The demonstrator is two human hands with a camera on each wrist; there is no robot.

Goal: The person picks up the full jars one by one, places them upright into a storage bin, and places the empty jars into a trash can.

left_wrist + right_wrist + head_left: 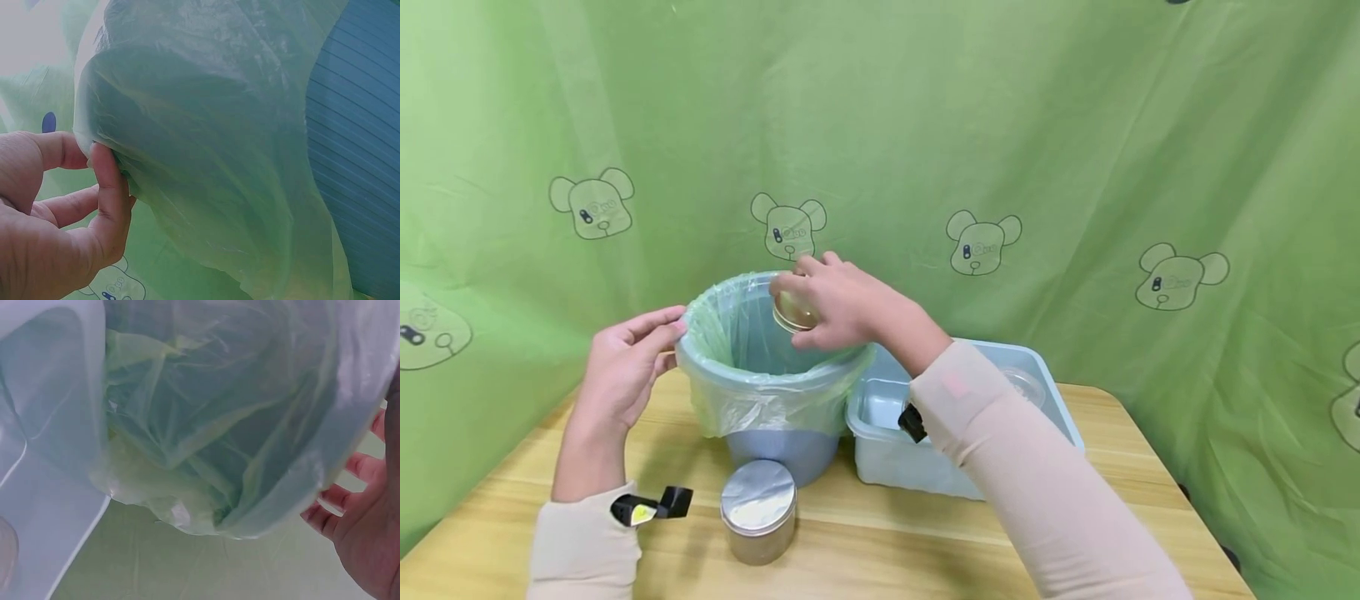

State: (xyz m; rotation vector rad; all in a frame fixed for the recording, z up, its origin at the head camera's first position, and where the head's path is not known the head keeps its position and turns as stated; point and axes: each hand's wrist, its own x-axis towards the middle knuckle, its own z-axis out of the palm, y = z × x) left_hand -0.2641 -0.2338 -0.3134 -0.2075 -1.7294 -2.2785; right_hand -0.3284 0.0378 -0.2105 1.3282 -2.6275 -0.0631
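A blue trash bin (782, 455) stands upright, with a translucent green bag (763, 408) lining it and folded over its rim. My left hand (625, 362) pinches the bagged rim at the left; the left wrist view shows fingers (112, 181) against the plastic. Above the bin's mouth my right hand (842, 304) grips a round, gold-rimmed object (792, 315). Fingers cover much of it, so its exact kind cannot be told. In front of the bin a silver can (760, 508) stands upright with a foil-like top.
Right of the bin, touching or nearly so, is a light blue plastic tub (917, 467), partly behind my right forearm. A clear round lid or container (1022, 385) lies in it. The wooden table (865, 550) meets a green curtain (880, 125) at the back.
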